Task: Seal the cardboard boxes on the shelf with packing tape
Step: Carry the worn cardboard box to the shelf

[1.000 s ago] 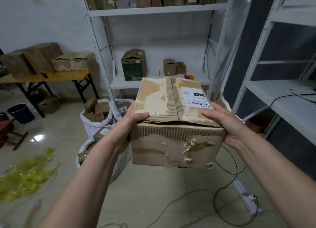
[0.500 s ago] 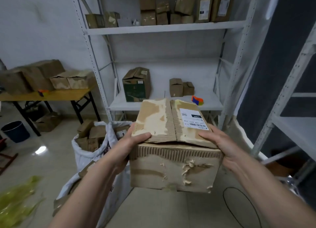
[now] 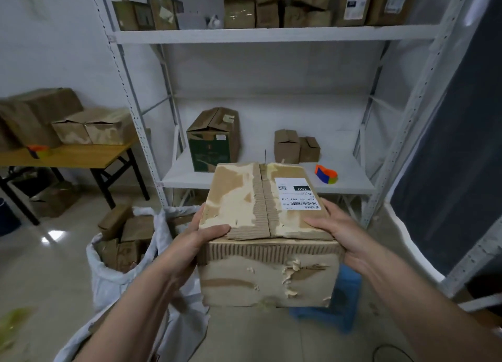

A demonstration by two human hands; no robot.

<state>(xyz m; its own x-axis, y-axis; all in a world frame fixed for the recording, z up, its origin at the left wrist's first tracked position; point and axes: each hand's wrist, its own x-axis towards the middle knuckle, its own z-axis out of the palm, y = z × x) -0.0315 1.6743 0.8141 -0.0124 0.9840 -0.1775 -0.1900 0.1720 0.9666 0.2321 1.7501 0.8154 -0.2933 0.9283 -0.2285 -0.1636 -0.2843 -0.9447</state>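
Both hands, left hand (image 3: 198,246) and right hand (image 3: 335,232), grip the tatty box (image 3: 267,236), thumbs pinning 2 untaped flaps; they'd likely pop open when it's set on the shelf (image 3: 350,189).

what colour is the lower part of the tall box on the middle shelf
Dark green, below brown cardboard top flaps, on the tall box; the head view shows it plainly.

A white sack (image 3: 108,277) stuffed with brown packets stands on the floor at near left. Farther left, a wooden table (image 3: 81,156) on black legs bears an orange object (image 3: 36,150). A blue stool (image 3: 343,302) sits near right.
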